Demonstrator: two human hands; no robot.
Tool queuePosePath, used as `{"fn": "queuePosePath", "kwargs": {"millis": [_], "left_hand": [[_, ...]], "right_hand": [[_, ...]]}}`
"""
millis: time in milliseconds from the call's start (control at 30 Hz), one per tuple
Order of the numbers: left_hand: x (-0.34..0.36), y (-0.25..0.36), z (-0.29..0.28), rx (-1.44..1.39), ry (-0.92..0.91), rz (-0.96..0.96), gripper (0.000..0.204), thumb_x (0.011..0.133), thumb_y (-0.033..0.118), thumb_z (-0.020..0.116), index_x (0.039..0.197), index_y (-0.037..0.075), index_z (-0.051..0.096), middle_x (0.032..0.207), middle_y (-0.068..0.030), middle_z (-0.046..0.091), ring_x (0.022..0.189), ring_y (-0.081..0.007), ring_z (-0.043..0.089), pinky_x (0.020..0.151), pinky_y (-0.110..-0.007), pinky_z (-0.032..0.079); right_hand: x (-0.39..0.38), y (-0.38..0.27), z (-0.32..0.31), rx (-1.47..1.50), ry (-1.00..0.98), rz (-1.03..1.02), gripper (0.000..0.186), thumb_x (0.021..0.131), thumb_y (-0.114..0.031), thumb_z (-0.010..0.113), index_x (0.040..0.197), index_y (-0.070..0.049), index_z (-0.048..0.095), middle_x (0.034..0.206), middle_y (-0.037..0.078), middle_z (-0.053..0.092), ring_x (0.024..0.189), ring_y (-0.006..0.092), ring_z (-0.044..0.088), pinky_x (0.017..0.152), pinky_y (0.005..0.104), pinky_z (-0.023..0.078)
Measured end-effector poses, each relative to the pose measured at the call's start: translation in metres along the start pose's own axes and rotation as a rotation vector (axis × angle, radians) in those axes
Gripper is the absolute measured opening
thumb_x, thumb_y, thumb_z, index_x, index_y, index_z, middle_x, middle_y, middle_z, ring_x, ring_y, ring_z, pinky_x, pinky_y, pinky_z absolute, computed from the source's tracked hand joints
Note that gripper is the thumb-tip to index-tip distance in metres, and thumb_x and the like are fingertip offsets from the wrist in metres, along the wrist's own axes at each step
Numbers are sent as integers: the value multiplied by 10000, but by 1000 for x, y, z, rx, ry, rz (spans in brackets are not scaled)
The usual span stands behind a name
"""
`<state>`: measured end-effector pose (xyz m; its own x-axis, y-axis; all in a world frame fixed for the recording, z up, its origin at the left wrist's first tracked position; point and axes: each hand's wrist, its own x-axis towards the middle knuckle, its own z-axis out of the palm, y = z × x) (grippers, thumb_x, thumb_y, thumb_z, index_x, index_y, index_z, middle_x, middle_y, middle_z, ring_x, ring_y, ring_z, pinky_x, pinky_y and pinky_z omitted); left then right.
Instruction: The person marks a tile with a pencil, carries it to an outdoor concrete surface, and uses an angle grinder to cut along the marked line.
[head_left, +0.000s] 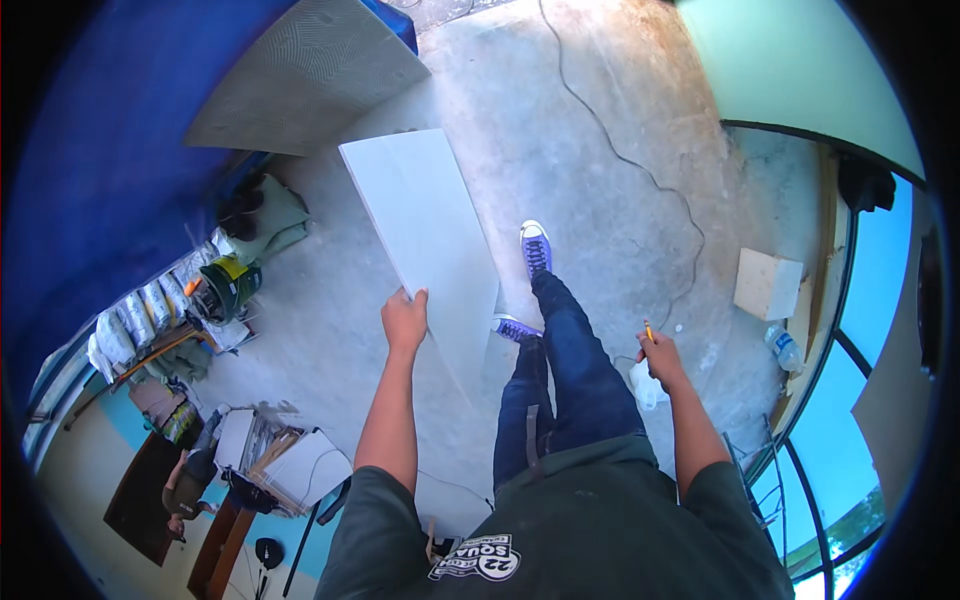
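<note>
My left hand is closed on the left edge of a long, pale grey flat panel. The panel slants away from me over the concrete floor, beside my purple shoes. Its near end narrows toward my legs; whether it rests on the floor or hangs just above it, I cannot tell. Out to my right, my right hand is closed around a thin yellow-orange pencil, one end of it poking up past the fingers. A crumpled white plastic bag shows just below that hand, on the floor.
A cable snakes across the floor. Far left leans a large grey slab with combed ridges. Right of me are a white block and a plastic bottle. At left stand a dark bucket, stacked boxes and another person.
</note>
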<state>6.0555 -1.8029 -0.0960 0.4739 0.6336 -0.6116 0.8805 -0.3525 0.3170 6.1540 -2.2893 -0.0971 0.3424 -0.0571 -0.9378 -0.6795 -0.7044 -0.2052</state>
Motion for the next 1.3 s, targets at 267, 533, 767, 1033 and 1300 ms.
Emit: {"fn": "queuePosePath", "kwargs": {"millis": [267, 533, 767, 1033, 1300], "left_hand": [[40, 49, 33, -66, 20, -43, 342, 893, 307, 656, 1001, -7, 738, 894, -233, 730, 859, -407, 705, 796, -462, 529], [58, 66, 44, -164, 32, -163, 328, 884, 287, 673, 1004, -10, 743, 892, -211, 745, 842, -354, 720, 799, -434, 532], [71, 65, 43, -180, 21, -183, 328, 882, 285, 680, 1008, -11, 743, 898, -207, 747, 847, -342, 720, 809, -423, 530], [87, 52, 37, -248, -23, -280, 319, 881, 271, 690, 1002, -20, 741, 858, -183, 745, 804, -286, 710, 791, -393, 527], [95, 1, 24, -343, -31, -293, 310, 898, 246, 688, 1027, -32, 733, 897, -174, 751, 821, -258, 706, 797, -378, 520]], "right_hand": [[23, -19, -19, 12, -24, 24, 326, 995, -312, 547, 1092, -35, 689, 671, 34, 628, 626, 106, 522, 613, 312, 391], [38, -40, -29, 37, -49, 35, 325, 998, -334, 551, 968, -35, 675, 654, 18, 590, 613, 104, 475, 593, 306, 368], [50, -52, -22, 48, -88, 11, 349, 996, -295, 545, 1218, -47, 646, 693, 30, 610, 466, 76, 423, 422, 260, 343], [57, -76, -7, 52, -96, 34, 364, 1009, -320, 553, 1224, -41, 646, 673, 16, 602, 456, 69, 408, 416, 255, 330], [48, -98, 24, 35, -101, 77, 335, 994, -284, 531, 1177, -40, 670, 702, 14, 627, 561, 75, 464, 541, 271, 364]]}}
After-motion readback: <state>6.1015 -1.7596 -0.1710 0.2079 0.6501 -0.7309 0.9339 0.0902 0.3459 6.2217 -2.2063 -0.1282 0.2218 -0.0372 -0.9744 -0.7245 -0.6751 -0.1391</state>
